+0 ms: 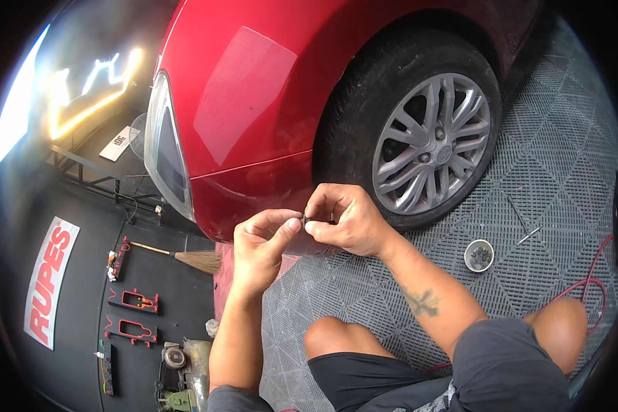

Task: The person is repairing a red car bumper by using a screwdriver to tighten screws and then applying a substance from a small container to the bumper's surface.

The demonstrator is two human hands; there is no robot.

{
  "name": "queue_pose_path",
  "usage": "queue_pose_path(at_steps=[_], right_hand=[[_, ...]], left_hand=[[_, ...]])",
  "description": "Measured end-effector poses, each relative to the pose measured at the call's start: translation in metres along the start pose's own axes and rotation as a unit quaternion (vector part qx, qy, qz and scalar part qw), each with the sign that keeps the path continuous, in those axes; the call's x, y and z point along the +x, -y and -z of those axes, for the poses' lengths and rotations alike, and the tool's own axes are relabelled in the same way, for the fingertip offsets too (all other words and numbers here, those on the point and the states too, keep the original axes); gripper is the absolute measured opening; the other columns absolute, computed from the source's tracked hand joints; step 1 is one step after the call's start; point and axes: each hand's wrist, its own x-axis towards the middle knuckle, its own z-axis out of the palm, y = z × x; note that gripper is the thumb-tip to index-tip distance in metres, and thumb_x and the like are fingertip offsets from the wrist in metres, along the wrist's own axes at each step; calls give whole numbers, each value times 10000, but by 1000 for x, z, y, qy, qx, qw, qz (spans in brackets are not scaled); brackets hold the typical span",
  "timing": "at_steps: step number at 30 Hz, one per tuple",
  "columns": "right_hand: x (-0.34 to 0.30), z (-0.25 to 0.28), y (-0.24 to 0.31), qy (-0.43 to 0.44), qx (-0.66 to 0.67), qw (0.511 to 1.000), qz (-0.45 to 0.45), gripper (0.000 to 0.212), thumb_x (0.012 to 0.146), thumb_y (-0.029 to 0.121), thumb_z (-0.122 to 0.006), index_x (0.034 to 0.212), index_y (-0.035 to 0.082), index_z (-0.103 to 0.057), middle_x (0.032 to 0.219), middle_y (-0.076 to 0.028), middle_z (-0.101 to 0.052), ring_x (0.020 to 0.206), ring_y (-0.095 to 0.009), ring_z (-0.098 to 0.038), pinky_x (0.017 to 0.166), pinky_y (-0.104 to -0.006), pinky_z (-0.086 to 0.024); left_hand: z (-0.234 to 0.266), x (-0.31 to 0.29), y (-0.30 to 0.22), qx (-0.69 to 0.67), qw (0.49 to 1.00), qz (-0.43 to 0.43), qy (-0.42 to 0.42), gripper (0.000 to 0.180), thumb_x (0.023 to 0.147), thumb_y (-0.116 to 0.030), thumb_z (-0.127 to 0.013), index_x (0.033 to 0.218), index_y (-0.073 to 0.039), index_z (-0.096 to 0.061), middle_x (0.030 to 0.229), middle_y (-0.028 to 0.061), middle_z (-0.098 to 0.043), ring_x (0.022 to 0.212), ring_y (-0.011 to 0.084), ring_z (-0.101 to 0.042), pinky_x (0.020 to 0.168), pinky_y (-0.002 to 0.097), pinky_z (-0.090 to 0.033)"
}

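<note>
Both hands meet in front of the red car's front corner (254,189), close to the wheel. Thumb and forefinger of my left hand (264,244) pinch one side of a small dark piece (305,220). The fingers of my right hand (347,220) close on its other side. Most of the piece is hidden by fingertips, so its kind does not show. Behind my right hand stands the tyre (343,147) with its silver alloy wheel (432,144). A small pale cup (478,264) holding dark bits rests on the floor to the right.
A thin rod (518,214) and a short slim tool (528,236) lie on the grey grid floor (549,151). A red hose (587,281) curls at the right. A broom (198,259), wall holders (134,300) and a compressor-like machine (196,367) are at the left.
</note>
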Motion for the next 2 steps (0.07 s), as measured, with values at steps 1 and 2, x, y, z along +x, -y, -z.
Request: queue_pose_path(at_steps=[1, 2], right_hand=[[0, 3, -3, 16, 40, 999, -1, 92, 927, -4, -736, 992, 54, -705, 908, -8, -708, 864, -70, -678, 755, -243, -550], [0, 5, -4, 35, 80, 996, 3, 50, 944, 52, -724, 990, 58, -705, 910, -13, -709, 887, -84, -681, 790, -263, -556]], left_hand=[[0, -2, 0, 8, 1000, -4, 4, 170, 997, -68, -796, 1132, 33, -780, 1005, 69, -791, 904, 124, -727, 856, 266, -590], [0, -3, 0, 8, 1000, -4, 5, 170, 997, -68, -796, 1132, 33, -780, 1005, 69, -791, 904, 124, -727, 856, 266, -590]])
